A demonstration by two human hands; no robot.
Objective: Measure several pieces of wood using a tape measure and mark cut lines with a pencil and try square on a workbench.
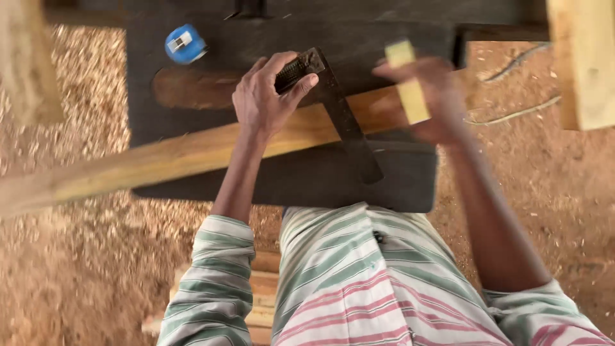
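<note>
My left hand (266,96) presses the dark stock of a try square (346,122) against a long wooden plank (160,157) that lies diagonally across a dark workbench (295,179). The square's blade runs across the plank toward me. My right hand (435,102), blurred with motion, grips a short pale yellow stick-like piece (409,80) just right of the square, above the plank.
A blue tape measure (185,44) lies on the bench at the far left. Sawdust and shavings (77,269) cover the ground on the left. A pale timber post (586,64) stands at the upper right, with stacked boards (262,301) below my body.
</note>
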